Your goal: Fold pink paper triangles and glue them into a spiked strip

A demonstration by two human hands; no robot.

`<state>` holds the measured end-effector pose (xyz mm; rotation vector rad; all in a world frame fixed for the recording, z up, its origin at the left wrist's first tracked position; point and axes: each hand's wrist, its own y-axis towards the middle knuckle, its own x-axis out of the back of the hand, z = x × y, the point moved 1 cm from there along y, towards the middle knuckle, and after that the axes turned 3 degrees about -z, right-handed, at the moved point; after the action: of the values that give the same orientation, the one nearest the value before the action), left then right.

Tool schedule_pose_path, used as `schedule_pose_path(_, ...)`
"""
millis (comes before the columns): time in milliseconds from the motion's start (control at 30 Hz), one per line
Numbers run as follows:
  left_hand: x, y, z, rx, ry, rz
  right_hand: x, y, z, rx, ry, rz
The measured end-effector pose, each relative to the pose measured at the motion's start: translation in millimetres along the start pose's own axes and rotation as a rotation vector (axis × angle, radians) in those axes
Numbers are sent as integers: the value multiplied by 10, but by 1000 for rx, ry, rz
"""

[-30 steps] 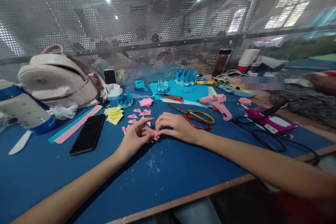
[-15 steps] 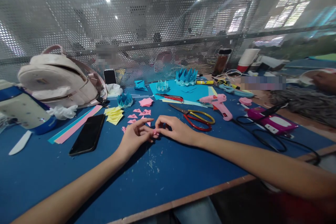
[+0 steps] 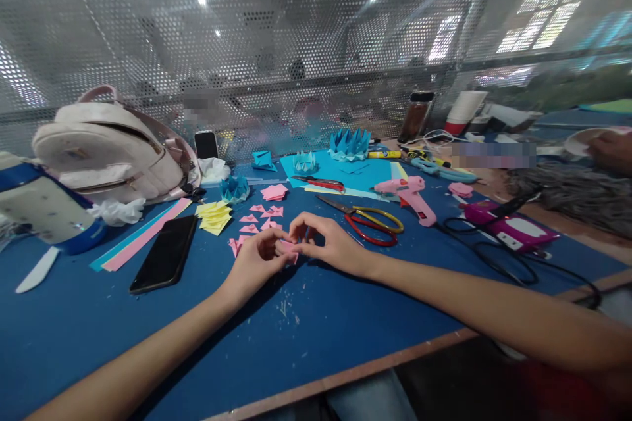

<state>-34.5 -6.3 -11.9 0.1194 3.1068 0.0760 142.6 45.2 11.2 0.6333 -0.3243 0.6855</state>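
Note:
Between my two hands is a small pink piece of folded paper (image 3: 289,248), partly covered by fingers. My left hand (image 3: 259,255) pinches it from the left with thumb and fingertips. From the other side my right hand (image 3: 328,242) grips it the same way, fingers curled. Just beyond my hands lie several pink folded paper pieces (image 3: 248,228) and a stack of pink paper squares (image 3: 274,192). Yellow paper squares (image 3: 214,217) lie to the left. Scissors (image 3: 375,223) with red and yellow handles rest beyond my right hand.
A black phone (image 3: 164,254) and paper strips (image 3: 143,235) lie left, near a backpack (image 3: 108,151). Blue paper lotus shapes (image 3: 349,145) stand at the back. On the right are a pink glue gun (image 3: 412,197), a magenta box (image 3: 513,227) with black cords, and another person's hand (image 3: 612,150).
My left fingers have curled in closer around the pink folded paper, and more of the paper now shows. Several pink pieces behind my left hand are more exposed.

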Motion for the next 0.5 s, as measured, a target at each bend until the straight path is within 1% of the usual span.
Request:
schedule_pose_path(100,24,1,-18,15,-30,-34,16,4,-1,36,-12,-32)
schedule_pose_path(200,29,-18,-32,57,-81,-46,35,6,-9,92,-89,-37)
schedule_pose_path(367,-24,-65,-46,149,-151,7,44,0,-11,160,-182,-55)
schedule_pose_path(500,-36,-80,-57,175,-198,63,61,-4,-22,210,-227,-42)
